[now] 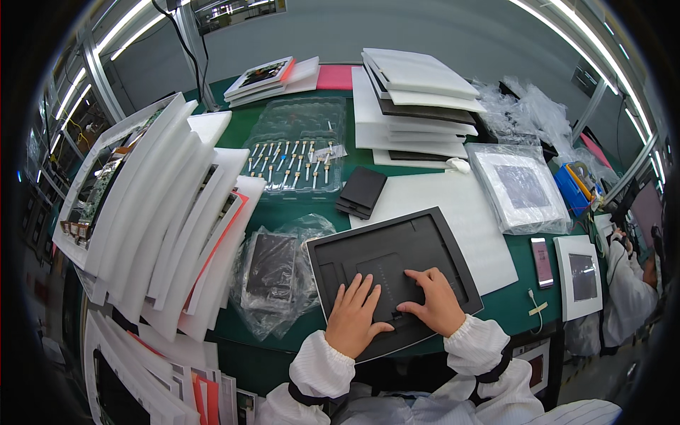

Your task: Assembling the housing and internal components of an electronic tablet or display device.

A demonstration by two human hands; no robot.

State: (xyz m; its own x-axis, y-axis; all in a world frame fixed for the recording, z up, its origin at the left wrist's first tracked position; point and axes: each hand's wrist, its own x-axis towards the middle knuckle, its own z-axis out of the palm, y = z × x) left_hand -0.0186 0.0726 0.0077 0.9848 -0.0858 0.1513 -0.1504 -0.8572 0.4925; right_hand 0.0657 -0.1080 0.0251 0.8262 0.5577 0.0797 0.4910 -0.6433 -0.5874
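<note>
A large black plastic housing [397, 244] with a raised rim lies near the table's front edge, partly over a white foam sheet [489, 258]. My left hand [352, 316] rests on its lower left part, fingers spread and thumb pointing right. On its lower right part is my right hand [437, 303], thumb and forefinger apart, with nothing visible between them. Both palms face down, and their undersides are hidden. Just beyond the housing sits a small black box-shaped part [362, 192]. To its left lies a dark flat part in clear plastic wrap [270, 269].
White foam sheets with boards between them [159, 205] lean at the left. Behind are a clear tray [301, 117] of small connectors and a foam-layered stack [418, 92]. At right are a bagged white panel [520, 185], a phone [542, 262], and a white framed unit [579, 276].
</note>
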